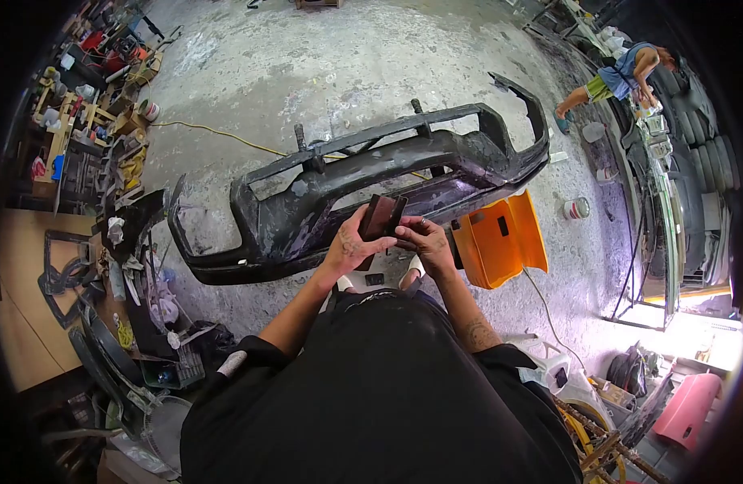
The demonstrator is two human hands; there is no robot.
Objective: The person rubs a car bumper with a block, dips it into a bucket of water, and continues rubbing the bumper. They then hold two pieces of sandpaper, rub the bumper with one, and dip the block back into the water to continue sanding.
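In the head view my left hand [353, 244] is closed around a dark reddish-brown, block-like piece [381, 216], thumb across its lower part. My right hand [424, 240] pinches the right edge of the same piece, with a ring on one finger. What the piece is exactly cannot be made out. Just beyond both hands a large black car bumper [371, 173] with scuffed, greyish patches lies across the view, raised above the floor. An orange plastic seat or stool [500, 242] stands right of my hands, beside the bumper.
Tools and boxes crowd a shelf [73, 133] at left. A brown board [41, 290] holds a black frame. At upper right another person [621, 77] bends over a long rack [665, 202]. A can [576, 209] and a yellow cable [218, 131] lie on the floor.
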